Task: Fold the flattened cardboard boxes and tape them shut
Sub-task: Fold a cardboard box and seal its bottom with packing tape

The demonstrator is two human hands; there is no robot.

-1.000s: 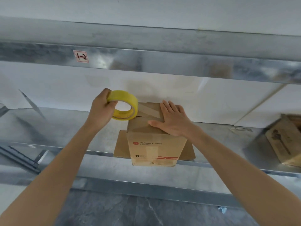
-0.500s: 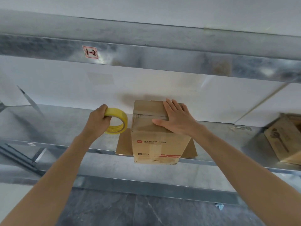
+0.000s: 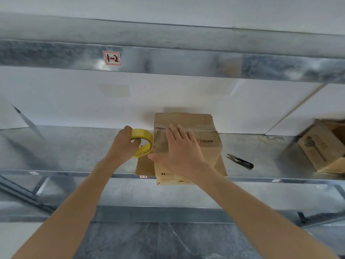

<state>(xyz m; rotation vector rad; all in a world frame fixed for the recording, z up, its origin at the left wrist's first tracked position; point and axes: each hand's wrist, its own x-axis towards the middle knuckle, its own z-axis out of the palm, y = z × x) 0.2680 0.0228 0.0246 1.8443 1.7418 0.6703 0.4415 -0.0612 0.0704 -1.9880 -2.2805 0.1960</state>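
A folded brown cardboard box (image 3: pixel 203 131) stands on the metal shelf (image 3: pixel 74 146), on top of a flattened piece of cardboard (image 3: pixel 144 167). A strip of clear tape runs across its top. My left hand (image 3: pixel 124 144) grips a yellow tape roll (image 3: pixel 142 142) held against the box's left side. My right hand (image 3: pixel 182 152) lies flat with spread fingers on the box's top near its left front corner.
Small black snips (image 3: pixel 240 161) lie on the shelf right of the box. Another brown cardboard box (image 3: pixel 323 146) sits at the far right. An upper shelf beam with a label "1-2" (image 3: pixel 111 57) runs overhead. A white wall stands behind the shelf.
My left hand has brought the tape roll down from the box's top to its left side. My right hand slid toward the left front corner. The view shifted, showing the snips.
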